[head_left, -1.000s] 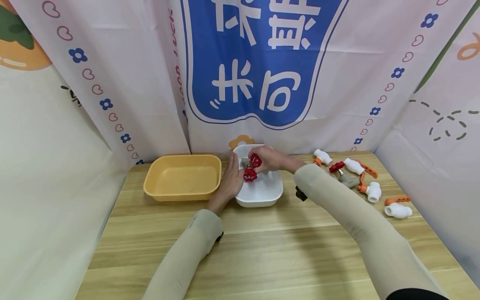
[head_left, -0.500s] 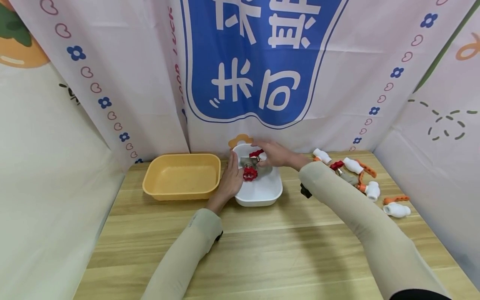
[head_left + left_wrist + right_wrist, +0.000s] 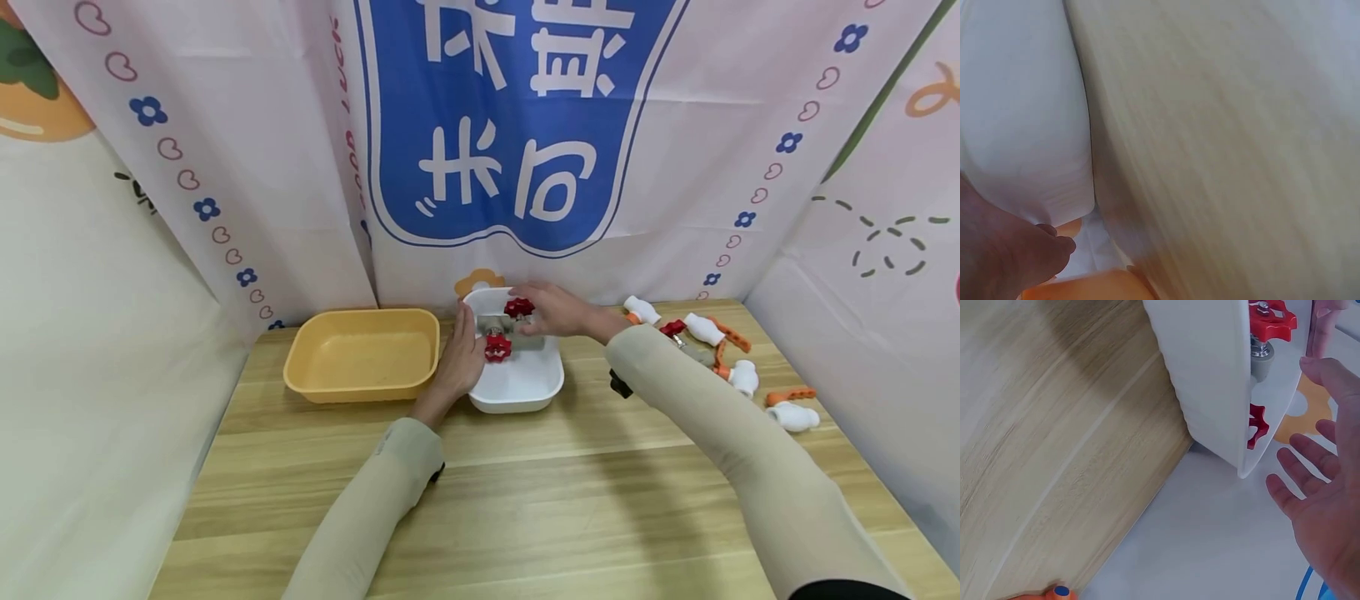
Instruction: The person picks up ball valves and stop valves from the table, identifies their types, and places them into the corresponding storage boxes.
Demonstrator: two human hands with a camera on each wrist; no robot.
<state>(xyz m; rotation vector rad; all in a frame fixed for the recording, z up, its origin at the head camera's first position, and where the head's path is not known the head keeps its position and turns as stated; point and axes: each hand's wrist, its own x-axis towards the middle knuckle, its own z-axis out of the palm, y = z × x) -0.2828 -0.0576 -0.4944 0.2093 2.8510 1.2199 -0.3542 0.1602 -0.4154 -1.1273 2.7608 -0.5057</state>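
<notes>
A white plastic tray [image 3: 517, 393] stands on the table near the back. Two grey gate valves with red handwheels lie in it, the nearer handwheel [image 3: 497, 347] in front of the farther handwheel [image 3: 519, 307]. My left hand [image 3: 460, 358] rests along the tray's left wall with its fingers straight; the left wrist view shows this hand [image 3: 1013, 256] against the white wall. Over the tray's right rim, close to the farther valve, is my right hand [image 3: 558, 310]. In the right wrist view the right hand [image 3: 1329, 500] has spread fingers and holds nothing.
A yellow tray [image 3: 362, 393] stands left of the white one. At the table's right lie several white ball valves with orange levers, such as the front one [image 3: 793, 417], and another red-wheeled valve [image 3: 672, 327], partly behind the right sleeve. A printed cloth [image 3: 637, 275] hangs behind.
My right hand has let go of a red-wheeled valve, which now lies at the back of the white tray, and has shifted slightly right. The left hand stays at the tray's left wall.
</notes>
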